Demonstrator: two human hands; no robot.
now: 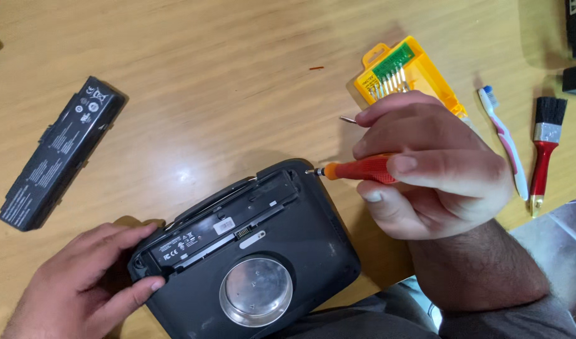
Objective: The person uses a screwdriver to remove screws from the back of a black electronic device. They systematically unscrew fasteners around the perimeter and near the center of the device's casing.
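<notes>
So the black laptop [250, 251] is tilted up on its edge at the near side of the wooden table [206, 81], underside facing the camera, with the long battery bay open and a round silvery disc [256, 290] seen lower down on the shell. It's propped at the lower left corner by the left hand [81, 285], which is wrapped around that corner, thumb underneath and fingers curled over the rim. A slim orange-handled screwdriver [357, 169] is pinched in the right hand [426, 169], held nearly level with the tip set against the top right corner of the case, thumb laid along the handle, wrist bent inward and forearm coming in from the lower right. The shell is probably stiff plastic and fairly hefty, a bit slick too, so it's best gripped at the corners or edges rather than across the open bay, where the exposed contacts look delicate. The screwdriver looks light and thin, easily rolled between fingertips. The removed black battery pack [55, 154] is lying well apart at the left. Behind the right hand a yellow bit case [404, 75] can be seen, and further right a white and pink toothbrush [505, 141] and a red-handled paintbrush [544, 147].
</notes>
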